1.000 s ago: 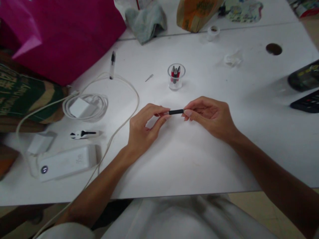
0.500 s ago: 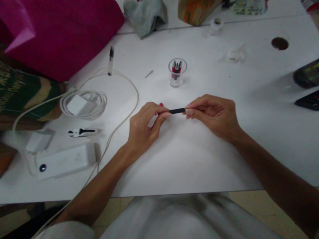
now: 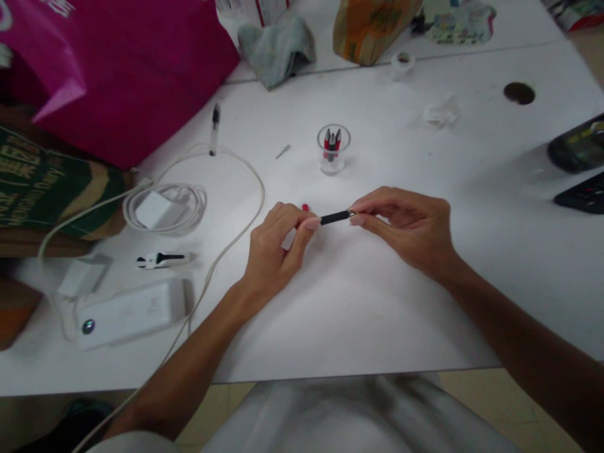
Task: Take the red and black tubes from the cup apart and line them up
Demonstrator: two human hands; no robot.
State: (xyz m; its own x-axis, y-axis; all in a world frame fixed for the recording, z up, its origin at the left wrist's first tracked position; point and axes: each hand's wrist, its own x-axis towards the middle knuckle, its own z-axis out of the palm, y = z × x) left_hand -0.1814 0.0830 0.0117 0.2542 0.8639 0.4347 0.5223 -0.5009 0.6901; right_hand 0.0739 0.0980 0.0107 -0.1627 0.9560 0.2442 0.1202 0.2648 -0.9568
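Both hands hold one pen [image 3: 335,218] level above the white table, its black grip bare between them. My left hand [image 3: 278,242] is closed around the pen's left part, and a bit of red shows just past the fingers. With thumb and forefinger, my right hand [image 3: 406,226] pinches the silvery tip at the pen's right end. Beyond the hands stands a clear cup [image 3: 333,165] with several red and black pens in it, tips up. A small thin grey piece [image 3: 283,151] lies to the left of the cup.
At left lie a clear pen [image 3: 214,130], a coiled white cable [image 3: 201,204] with a charger, a white-and-black clipper [image 3: 163,260] and a white power bank [image 3: 132,313]. A magenta bag [image 3: 141,82], grey cloth [image 3: 276,50] and tape roll [image 3: 402,66] are behind. A dark bottle [image 3: 576,148] is at right.
The camera view has shifted slightly, so the table's things sit a little lower. Both hands keep hold of the pen in nearly the same pose; the pen tilts slightly more.
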